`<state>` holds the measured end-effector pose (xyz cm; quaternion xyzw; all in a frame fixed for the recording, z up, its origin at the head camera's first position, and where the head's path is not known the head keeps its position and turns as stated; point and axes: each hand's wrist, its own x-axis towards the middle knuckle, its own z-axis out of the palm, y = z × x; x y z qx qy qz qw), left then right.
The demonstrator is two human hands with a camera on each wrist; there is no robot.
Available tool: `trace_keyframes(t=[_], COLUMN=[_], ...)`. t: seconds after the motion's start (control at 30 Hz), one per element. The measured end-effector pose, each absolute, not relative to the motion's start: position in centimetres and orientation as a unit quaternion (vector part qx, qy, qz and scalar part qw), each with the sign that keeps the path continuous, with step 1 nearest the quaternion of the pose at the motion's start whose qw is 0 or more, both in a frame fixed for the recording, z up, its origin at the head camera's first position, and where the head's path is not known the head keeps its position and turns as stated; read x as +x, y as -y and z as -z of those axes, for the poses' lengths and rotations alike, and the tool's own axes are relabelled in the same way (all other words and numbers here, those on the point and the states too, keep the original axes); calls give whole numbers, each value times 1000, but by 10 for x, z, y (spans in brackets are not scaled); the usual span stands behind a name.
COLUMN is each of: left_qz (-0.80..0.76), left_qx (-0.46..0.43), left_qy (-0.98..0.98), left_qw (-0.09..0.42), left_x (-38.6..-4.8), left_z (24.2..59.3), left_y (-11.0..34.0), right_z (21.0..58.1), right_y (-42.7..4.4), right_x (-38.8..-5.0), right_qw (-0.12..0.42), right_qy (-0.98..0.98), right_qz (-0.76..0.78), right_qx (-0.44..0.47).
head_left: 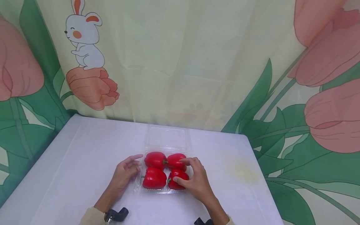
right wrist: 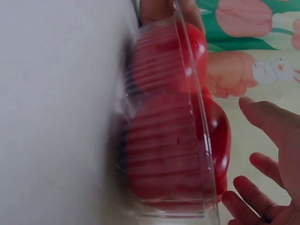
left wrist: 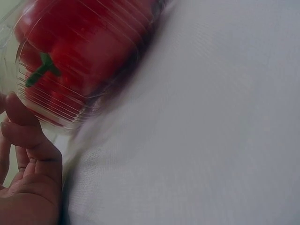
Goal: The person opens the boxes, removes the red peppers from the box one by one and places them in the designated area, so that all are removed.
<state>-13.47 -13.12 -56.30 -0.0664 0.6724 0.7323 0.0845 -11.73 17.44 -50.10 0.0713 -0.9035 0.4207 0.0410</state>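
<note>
Several red bell peppers [head_left: 154, 178] [left wrist: 89, 37] [right wrist: 164, 150] lie in two rows in a clear plastic container [head_left: 161, 192] with ribbed walls. My left hand [head_left: 123, 175] [left wrist: 35, 168] is at the container's left side, fingers bent loosely; whether they touch the wall is unclear. Over the right-hand peppers is my right hand [head_left: 195, 179] [right wrist: 274, 164], thumb near the front pepper [head_left: 177, 179] and fingers by the back one [head_left: 176, 161]. Its fingers are spread apart, and the right wrist view shows a gap between thumb and peppers.
The container's clear lid [head_left: 167, 137] lies folded back behind the peppers on the white table [head_left: 84, 162]. Behind the table hangs a cloth [head_left: 180, 62] printed with tulips and a rabbit. Dark wrist devices [head_left: 116, 215] sit at both forearms.
</note>
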Motion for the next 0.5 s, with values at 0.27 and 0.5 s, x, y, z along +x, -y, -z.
trace_keyframes(t=[0.27,0.5], left_qz=[-732,-731], left_qx=[-70,-59], left_qy=[-673,-675], left_qw=[84,78], left_x=[-134,-134], left_z=[564,564], left_y=[131,132], right_z=[509,512], right_y=[-168,-165], right_x=[-107,-106], right_qw=[44,56], right_qy=[927,940], right_qz=[-367,-330], right_qx=[55,59])
